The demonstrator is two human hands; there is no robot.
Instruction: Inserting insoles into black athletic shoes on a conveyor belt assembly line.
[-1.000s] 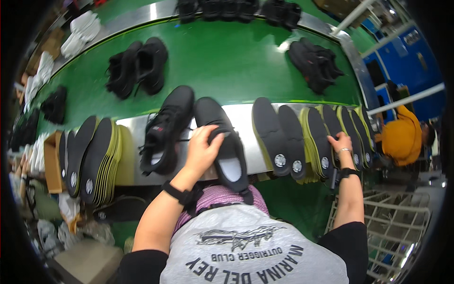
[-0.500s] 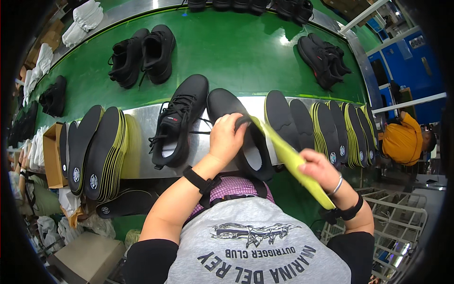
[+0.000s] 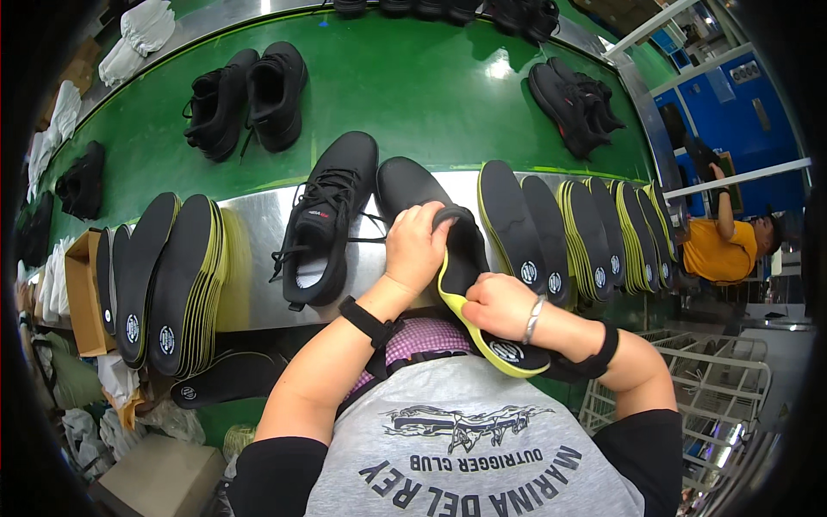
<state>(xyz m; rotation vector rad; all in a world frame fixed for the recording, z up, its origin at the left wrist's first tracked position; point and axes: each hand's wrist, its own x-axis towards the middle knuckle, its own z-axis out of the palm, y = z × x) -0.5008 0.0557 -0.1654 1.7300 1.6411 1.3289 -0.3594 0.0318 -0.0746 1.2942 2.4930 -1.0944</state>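
A black-and-yellow insole [image 3: 510,353] is curled, its front end at the mouth of a black sneaker [image 3: 403,183] and its round heel end nearest me, outside the shoe. My right hand [image 3: 500,308] is closed round the insole's middle. My left hand [image 3: 416,247] grips the sneaker by its raised tongue and upper, thumb over the edge. How deep the insole's tip sits is hidden by the shoe and hands. Just left stands another black sneaker [image 3: 340,177], laced, toe away from me, untouched.
Upright insole stacks [image 3: 185,284] lean at the left, by a cardboard box [image 3: 84,297]. More insole stacks [image 3: 586,228] line the right. Several black shoes [image 3: 277,90] stand on the green conveyor [image 3: 405,95]. A wire rack [image 3: 689,379] and a person in orange [image 3: 719,248] are at right.
My right hand has swung the insole leftward to the sneaker's opening; its black face now shows and it bends. My left hand stays on the sneaker. The person at right has raised an arm.
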